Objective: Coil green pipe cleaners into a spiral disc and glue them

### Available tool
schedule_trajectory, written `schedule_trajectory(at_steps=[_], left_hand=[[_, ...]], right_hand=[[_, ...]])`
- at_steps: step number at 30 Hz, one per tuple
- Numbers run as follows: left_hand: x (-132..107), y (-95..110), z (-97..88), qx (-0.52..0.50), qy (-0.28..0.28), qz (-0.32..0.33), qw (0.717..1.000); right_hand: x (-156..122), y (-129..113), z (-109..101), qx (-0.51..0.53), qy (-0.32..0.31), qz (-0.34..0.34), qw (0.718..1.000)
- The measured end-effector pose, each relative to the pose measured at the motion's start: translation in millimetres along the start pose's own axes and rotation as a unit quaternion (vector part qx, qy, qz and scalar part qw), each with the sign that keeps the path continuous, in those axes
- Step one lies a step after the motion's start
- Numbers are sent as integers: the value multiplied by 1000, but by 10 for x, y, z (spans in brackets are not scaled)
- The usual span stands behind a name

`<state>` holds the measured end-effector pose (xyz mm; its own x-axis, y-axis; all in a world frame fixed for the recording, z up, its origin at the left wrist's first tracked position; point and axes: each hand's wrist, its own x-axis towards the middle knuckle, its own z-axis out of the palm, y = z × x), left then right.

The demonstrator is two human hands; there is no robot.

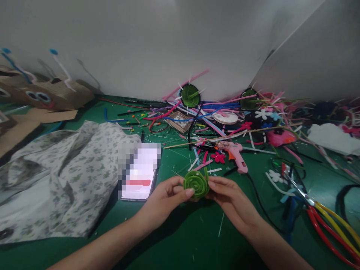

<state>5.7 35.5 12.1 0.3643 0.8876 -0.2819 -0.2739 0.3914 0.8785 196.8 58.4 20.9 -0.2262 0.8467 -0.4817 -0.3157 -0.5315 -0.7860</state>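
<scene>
A green coil [194,183], fuzzy and wound in a tight spiral like a rosette, is held above the middle of the desk's [194,243] near part, with one short end sticking up at its right rim. The left hand [168,195] is closed on its left side, thumb across the front, fingers curled behind; the right hand [232,197] pinches the right edge between thumb and fingertips.

Just left of the left hand lies a phone [142,170], lit, with a red bar; its screen is too blurred to read. Green desk surface shows between the forearms. Beyond the right hand lie a pink glue gun [235,154] and red-and-yellow-handled scissors [311,202]. Patterned cloth [70,180] bounds the left; tangled fuzzy stems [215,106] line the back, against a pale wall [126,45].
</scene>
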Motion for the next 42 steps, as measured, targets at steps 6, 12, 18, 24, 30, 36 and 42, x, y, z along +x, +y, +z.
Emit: schedule_trajectory(at_steps=[6,12,18,24,30,36,42], left_hand=[[-7,-49,-10,8,4,-3,1000],[-20,-38,-2,28,31,13,999],[-50,28,20,-18,64,16,998],[-46,52,30,-28,69,19,997],[-51,52,10,-54,71,17,996],[-45,29,-13,-61,67,14,996],[-24,-2,-20,-69,62,9,996]], right_hand=[[-2,11,9,-42,-17,-21,999],[13,17,33,-71,23,-31,997],[0,50,19,-110,10,-70,991],[-21,35,27,-126,-7,-97,987],[-81,27,67,-110,-14,-125,986],[-59,61,47,-116,-9,-111,987],[-39,61,19,-106,-3,-83,991]])
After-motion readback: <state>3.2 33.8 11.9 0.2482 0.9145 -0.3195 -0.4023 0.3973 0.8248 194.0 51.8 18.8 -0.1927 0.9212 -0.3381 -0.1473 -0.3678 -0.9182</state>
